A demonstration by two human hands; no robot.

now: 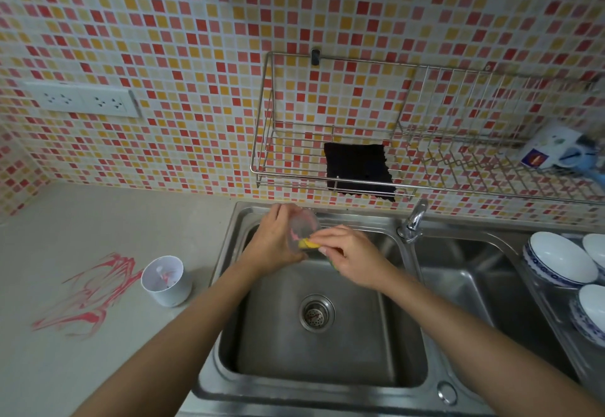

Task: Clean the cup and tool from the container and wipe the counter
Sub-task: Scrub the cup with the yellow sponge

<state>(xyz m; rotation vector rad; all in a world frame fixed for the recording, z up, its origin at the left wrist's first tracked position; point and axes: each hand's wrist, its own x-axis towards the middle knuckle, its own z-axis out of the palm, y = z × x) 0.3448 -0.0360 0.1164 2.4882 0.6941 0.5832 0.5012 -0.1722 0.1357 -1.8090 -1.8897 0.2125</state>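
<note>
Where the left hand (pixel 273 246) grips the cup (pixel 302 225), a sponge (pixel 308 244) barely shows.

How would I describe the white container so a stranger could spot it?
Start at the steel double sink. On the counter left of it stands a white round container beside red smears. Unlike the blue-patterned bowls on the right, it is plain and tall-sided.

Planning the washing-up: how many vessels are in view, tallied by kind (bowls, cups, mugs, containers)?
Blue-patterned bowls: 3
Clear cup: 1
White container: 1
Mug: 1
Total: 6
</note>
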